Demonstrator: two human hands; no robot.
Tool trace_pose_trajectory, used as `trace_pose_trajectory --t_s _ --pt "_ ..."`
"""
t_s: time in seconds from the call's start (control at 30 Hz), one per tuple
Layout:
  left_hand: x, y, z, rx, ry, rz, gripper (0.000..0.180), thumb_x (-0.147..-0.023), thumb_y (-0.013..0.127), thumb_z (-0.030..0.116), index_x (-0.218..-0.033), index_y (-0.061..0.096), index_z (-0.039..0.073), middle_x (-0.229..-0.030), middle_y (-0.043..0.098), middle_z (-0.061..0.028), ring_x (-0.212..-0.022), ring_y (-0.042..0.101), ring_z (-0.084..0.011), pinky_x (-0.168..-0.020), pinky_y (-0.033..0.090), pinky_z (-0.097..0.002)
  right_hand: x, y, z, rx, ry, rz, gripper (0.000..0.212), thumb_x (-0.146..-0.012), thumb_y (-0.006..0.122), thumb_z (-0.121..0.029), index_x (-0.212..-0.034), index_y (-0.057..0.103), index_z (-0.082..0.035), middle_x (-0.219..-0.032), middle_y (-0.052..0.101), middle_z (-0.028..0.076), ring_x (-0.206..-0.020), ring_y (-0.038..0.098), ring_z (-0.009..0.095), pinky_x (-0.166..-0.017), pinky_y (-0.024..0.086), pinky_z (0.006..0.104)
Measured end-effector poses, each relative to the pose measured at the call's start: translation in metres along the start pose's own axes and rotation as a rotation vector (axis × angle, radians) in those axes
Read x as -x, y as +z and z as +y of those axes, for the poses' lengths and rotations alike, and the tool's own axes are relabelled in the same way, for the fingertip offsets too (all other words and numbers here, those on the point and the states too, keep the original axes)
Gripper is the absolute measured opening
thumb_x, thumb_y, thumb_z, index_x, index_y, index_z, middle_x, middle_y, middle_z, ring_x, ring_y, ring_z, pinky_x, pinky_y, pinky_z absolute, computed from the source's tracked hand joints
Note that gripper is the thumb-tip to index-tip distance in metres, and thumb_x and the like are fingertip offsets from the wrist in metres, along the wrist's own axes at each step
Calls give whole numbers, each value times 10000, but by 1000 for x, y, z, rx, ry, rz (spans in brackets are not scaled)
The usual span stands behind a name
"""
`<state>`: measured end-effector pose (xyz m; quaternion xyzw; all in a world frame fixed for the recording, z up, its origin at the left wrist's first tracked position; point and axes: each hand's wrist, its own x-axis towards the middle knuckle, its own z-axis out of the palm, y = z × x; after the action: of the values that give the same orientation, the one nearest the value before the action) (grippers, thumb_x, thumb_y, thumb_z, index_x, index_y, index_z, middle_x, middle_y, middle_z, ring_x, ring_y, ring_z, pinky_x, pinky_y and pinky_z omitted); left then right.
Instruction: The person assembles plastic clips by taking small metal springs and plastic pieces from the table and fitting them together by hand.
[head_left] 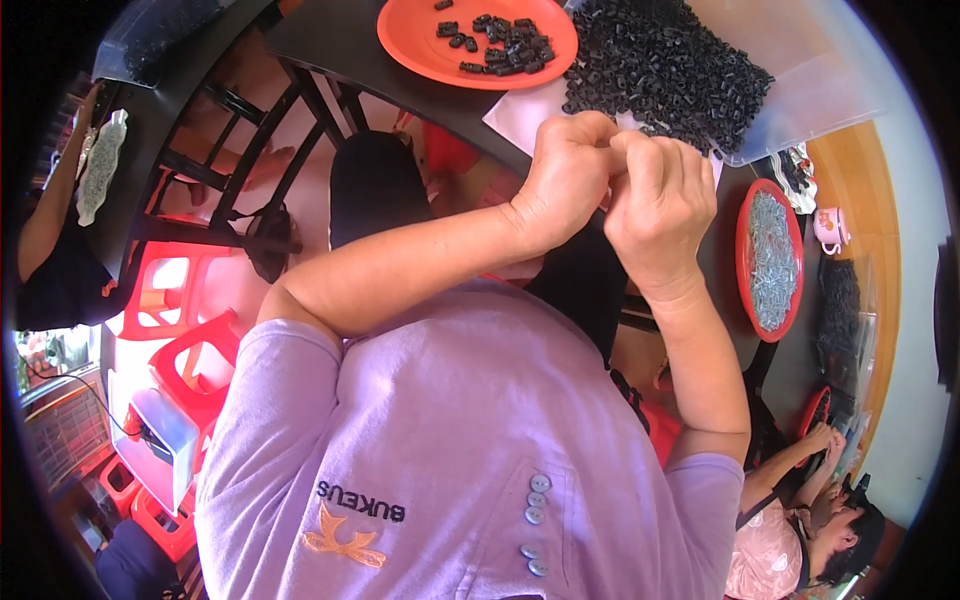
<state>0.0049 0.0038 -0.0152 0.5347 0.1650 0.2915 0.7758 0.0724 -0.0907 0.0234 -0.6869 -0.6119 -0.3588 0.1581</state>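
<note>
My left hand (565,182) and my right hand (662,205) meet in front of me, at the near edge of the dark table. Both are closed, fingers curled and fingertips pinched together. Whatever lies between them is hidden by the knuckles. Just beyond them a heap of small black plastic parts (665,70) fills a clear plastic bin (825,90). To the left of the bin, an orange-red plate (410,55) carries a loose group of black plastic pieces (515,48). A white sheet (520,118) lies under the bin's near edge.
On the right, a red basin (745,250) holds many silvery screw-like parts (772,262). A pink mug (830,230) stands beyond it. Another person's hands (825,440) work at lower right. Red stools (195,365) stand at left, near a second table and another person's arm (60,190).
</note>
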Motion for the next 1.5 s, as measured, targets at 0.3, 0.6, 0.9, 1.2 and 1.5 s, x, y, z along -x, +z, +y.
trace_pose_trajectory --t_s 0.3,0.6,0.9,1.2,1.5 --pt "6 12 15 128 -147 85 89 -826 555 -11 -767 621 -13 -734 598 -35 -656 541 -107 -549 434 -270 6 19 5 48 -4 198 154 -800 609 -102 -950 585 -80 -752 521 42 -718 539 225 -630 397 363" --pt "6 10 17 229 -226 32 121 -798 506 -46 -786 627 -52 -722 602 -75 -619 536 -144 -537 430 -286 8 15 8 -62 -17 276 137 -758 592 -135 -878 583 -69 -702 498 36 -665 525 217 -598 391 353" --pt "-16 -14 49 -114 -13 -20 126 -857 613 35 -847 665 -79 -709 670 -122 -597 632 -179 -538 498 -268 7 10 24 -354 220 272 342 -716 616 5 -1043 618 -96 -781 606 56 -729 607 272 -662 449 406" --pt "-75 -56 35 -1197 893 47 137 -721 727 35 -857 704 34 -818 655 -111 -789 629 -287 -690 513 -383 65 -7 62 -32 207 -166 126 -739 626 -49 -854 656 -91 -857 579 43 -817 592 241 -714 449 379" --pt "-22 25 1 -962 899 -401 146 -718 709 -39 -837 657 27 -835 610 -100 -807 589 -300 -678 498 -390 72 -30 84 -468 580 11 168 -768 609 58 -899 650 -39 -874 687 72 -777 677 251 -686 520 338"
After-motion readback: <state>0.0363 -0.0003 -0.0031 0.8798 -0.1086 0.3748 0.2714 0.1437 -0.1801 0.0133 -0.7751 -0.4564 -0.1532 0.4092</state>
